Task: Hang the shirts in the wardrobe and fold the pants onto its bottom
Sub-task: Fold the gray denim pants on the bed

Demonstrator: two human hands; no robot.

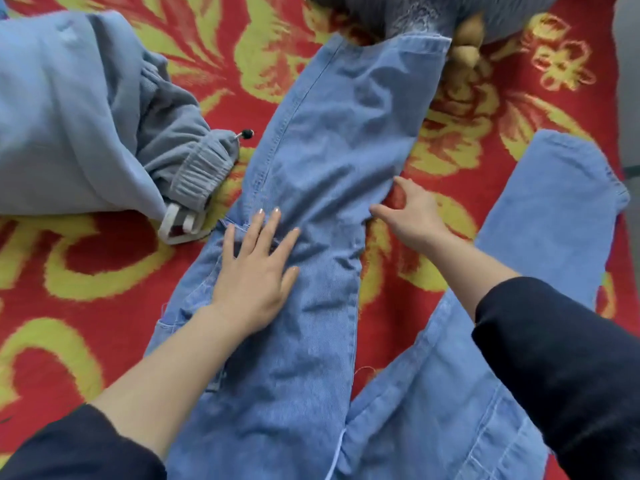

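Observation:
Light blue jeans (332, 140) lie spread on a red and yellow blanket, one leg running up the middle and the other leg (554, 220) angled off to the right. My left hand (258, 271) lies flat on the middle leg, fingers straight and spread, pressing the denim. My right hand (412, 213) reaches to the right edge of that same leg, fingers extended and touching the edge of the fabric. Both sleeves are dark.
A heap of pale blue and grey clothes (79, 109) with an elastic cuff and a white strap lies at the left. A grey garment (415, 12) and a tan object (465, 46) sit at the top. The red and yellow blanket (86, 265) covers the surface.

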